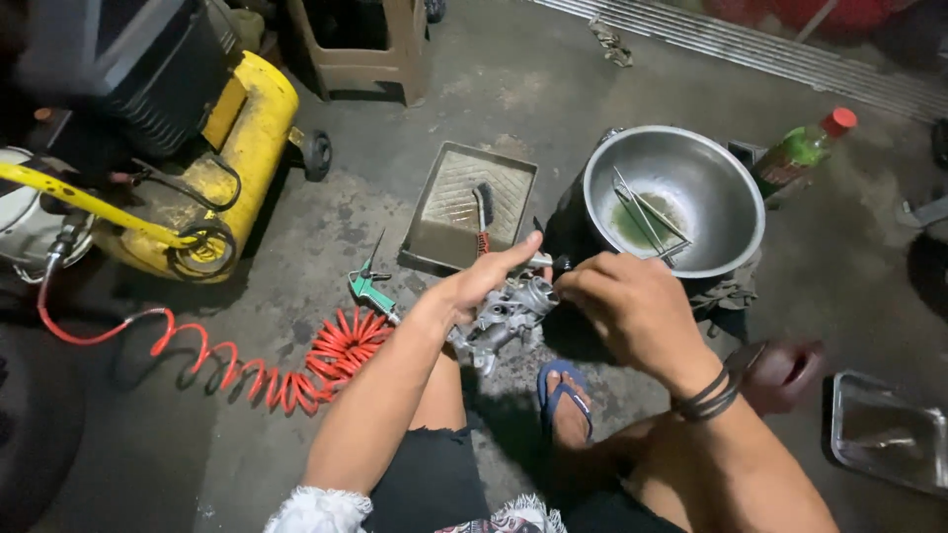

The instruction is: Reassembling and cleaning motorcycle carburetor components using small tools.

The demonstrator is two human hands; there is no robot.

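The left hand (484, 281) is gripping a grey metal casting (504, 321) above the floor (326, 227), just before the steel bowl (674, 200). The right hand (632, 306) is closing around a small part at its top; which part cannot be told.

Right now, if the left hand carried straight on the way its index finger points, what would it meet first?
The left hand, gripping the grey metal engine part, points up and to the right. The right hand sits just past its fingertip; beyond that is the steel bowl. Depth is unclear, so it may pass above the knuckles.
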